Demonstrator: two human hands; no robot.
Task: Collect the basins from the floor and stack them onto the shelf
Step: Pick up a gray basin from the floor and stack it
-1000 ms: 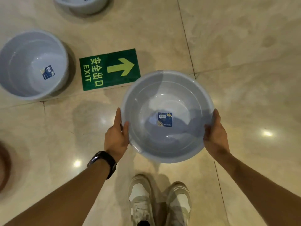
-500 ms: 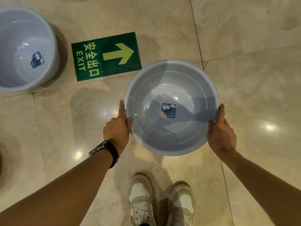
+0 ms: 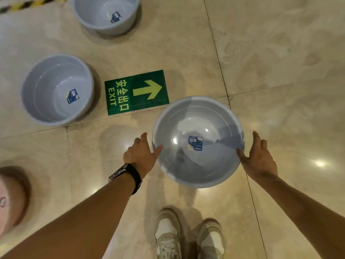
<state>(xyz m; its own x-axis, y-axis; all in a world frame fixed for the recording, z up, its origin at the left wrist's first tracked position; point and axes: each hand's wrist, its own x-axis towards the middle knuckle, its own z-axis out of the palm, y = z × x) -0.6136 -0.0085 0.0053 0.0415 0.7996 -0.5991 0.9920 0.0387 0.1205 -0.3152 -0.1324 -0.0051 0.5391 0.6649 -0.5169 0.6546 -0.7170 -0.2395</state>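
Two sets of fingers, both loosened.

1. Left hand (image 3: 140, 157): fingers (image 3: 144, 137) straight and a little spread, pointing forward just beside the outer wall of the near basin (image 3: 197, 159). The thumb lies across the basin's left rim.
2. Right hand (image 3: 260, 159): fingers (image 3: 256, 136) likewise straight and apart, with a sliver of floor showing between them and the rim. The thumb rests on the right rim. Neither hand curls round the rim.
3. Near basin: grey-blue, round, mouth up, set between the two hands and ahead of the shoes. A blue label (image 3: 195, 143) is stuck to its bottom. Its far edge overlaps a tile seam. Whether it touches the floor cannot be told.
4. Wristwatch (image 3: 128, 174): dark strap, on the left wrist.
5. Shoes: a pale pair, left (image 3: 167, 234) and right (image 3: 211, 238), toes toward the near basin.
6. Exit sign (image 3: 137, 92): green floor sticker with a yellow arrow, just beyond the near basin's left edge.
7. Middle basin (image 3: 56, 101): same colour, upright on the floor (image 3: 280, 71), left of the sign, label inside.
8. Far basin (image 3: 104, 21): same kind, at the top edge, well apart from the hands.
9. Striped tape (image 3: 28, 3): yellow and black, top left corner.
10. Pinkish round object (image 3: 13, 195): at the left edge, cut off, kind unclear.
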